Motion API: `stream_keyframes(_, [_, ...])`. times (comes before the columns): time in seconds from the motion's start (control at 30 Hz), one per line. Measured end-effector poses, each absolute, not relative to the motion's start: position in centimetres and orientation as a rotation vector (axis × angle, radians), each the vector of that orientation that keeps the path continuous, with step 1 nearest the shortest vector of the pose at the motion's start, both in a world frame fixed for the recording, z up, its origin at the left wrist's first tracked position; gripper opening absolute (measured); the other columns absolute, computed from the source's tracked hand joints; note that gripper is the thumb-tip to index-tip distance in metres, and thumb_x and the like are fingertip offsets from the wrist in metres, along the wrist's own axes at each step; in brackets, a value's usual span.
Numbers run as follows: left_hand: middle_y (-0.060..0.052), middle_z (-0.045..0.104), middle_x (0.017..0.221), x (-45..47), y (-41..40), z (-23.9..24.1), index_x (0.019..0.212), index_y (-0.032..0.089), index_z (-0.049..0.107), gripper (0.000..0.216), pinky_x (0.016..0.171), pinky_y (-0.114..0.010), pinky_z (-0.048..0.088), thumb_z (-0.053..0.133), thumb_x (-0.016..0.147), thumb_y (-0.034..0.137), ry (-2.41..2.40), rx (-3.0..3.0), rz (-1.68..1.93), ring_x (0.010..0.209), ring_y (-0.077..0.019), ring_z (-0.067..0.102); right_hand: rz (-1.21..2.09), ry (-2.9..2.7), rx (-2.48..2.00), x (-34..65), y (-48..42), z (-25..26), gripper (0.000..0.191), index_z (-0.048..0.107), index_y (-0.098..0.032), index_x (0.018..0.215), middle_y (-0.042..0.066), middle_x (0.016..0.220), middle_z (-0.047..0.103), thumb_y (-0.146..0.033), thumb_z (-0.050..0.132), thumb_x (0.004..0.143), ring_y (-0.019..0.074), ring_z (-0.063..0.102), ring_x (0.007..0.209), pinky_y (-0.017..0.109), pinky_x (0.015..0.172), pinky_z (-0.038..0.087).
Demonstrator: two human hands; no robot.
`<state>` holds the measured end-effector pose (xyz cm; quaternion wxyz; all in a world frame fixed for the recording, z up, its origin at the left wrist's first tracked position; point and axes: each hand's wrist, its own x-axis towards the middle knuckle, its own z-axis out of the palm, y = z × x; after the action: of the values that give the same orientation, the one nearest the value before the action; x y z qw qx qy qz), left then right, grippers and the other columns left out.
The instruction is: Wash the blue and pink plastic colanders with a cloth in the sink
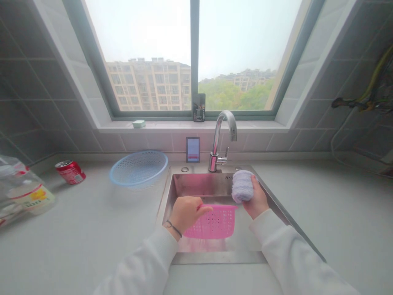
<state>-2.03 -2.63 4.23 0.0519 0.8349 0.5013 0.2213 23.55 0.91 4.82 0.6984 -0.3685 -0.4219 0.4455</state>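
My left hand grips the rim of a pink plastic basket, thumb over its top edge. The basket is tilted inside the steel sink, its perforated wall facing me. In my right hand is a rolled, pale lavender cloth, fluffy in texture, with fingers wrapped round its right side. The cloth is above the sink's right back part, apart from the basket. Behind it stands the chrome faucet; no water shows from its spout.
A blue colander sits left of the sink. Farther left are a red can and a plastic bottle. A small framed screen leans at the back wall. The windowsill holds a pale green block and a dark package.
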Motion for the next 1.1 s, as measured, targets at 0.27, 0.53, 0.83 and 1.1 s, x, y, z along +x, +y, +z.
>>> stream_keyframes(0.27, [-0.001, 0.071, 0.069, -1.4, -3.3, 3.8, 0.098, 0.022, 0.070, 0.042, 0.061, -0.026, 0.037, 0.048, 0.093, 0.058, 1.363, 2.464, 0.740, 0.066, -0.0175, 0.066, 0.808, -1.015, -1.027, 20.8, -0.5, 3.7, 0.038, 0.053, -0.024, 0.101, 0.004, 0.087, 0.067, -0.057, 0.061, 0.084, 0.0211, 0.065, 0.072, 0.031, 0.057, 0.053])
stream_keyframes(0.53, [-0.005, 0.070, 0.067, -0.3, -4.3, 3.9, 0.085, 0.021, 0.066, 0.050, 0.058, -0.028, 0.037, 0.031, 0.099, 0.054, 1.277, 2.669, 0.768, 0.065, -0.0206, 0.068, 0.362, -1.565, -1.241, 18.7, -1.9, 3.8, 0.033, 0.062, -0.018, 0.101, 0.004, 0.088, 0.068, -0.049, 0.057, 0.089, 0.0196, 0.062, 0.078, 0.032, 0.072, 0.050])
stream_keyframes(0.83, [-0.012, 0.072, 0.078, 0.0, -3.4, 3.0, 0.096, 0.017, 0.060, 0.085, 0.064, -0.035, 0.046, 0.010, 0.083, 0.084, 1.402, 2.270, 0.993, 0.073, -0.0292, 0.069, -0.039, -1.873, -1.045, 16.1, -2.9, 3.7, 0.013, 0.059, -0.020, 0.101, 0.005, 0.090, 0.066, -0.018, 0.054, 0.089, 0.0197, 0.062, 0.082, 0.030, 0.072, 0.050])
stream_keyframes(1.1, [-0.015, 0.073, 0.107, -0.1, -2.7, 2.7, 0.118, 0.016, 0.062, 0.081, 0.089, -0.039, 0.052, 0.036, 0.081, 0.083, 1.211, 1.954, 1.270, 0.100, -0.0312, 0.069, -0.364, -2.058, -0.885, 14.7, -3.7, 4.8, 0.020, 0.054, -0.017, 0.110, 0.010, 0.093, 0.064, -0.028, 0.041, 0.099, 0.0240, 0.061, 0.085, 0.035, 0.074, 0.052])
